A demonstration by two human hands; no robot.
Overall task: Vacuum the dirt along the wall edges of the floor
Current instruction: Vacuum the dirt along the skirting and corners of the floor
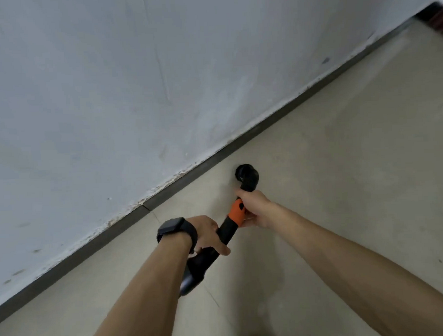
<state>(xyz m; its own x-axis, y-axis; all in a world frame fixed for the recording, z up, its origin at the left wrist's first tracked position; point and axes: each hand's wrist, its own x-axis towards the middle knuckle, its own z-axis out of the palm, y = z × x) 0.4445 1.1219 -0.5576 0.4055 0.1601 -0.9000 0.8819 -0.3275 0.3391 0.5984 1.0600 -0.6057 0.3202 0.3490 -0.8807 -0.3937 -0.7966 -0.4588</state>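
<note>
Beside the baseboard (116,230), left hand (208,234) and right hand (252,207) grip the vacuum wand (227,231), nozzle (247,175) pointing forward, floorward.

I spotted a black smartwatch (176,229) mid-frame, plus something dark reddish-brown (437,16) in the upper right corner.

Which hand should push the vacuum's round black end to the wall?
Right hand: it grips the orange collar just behind the round black nozzle; left hand holds the black tube farther back.
</note>
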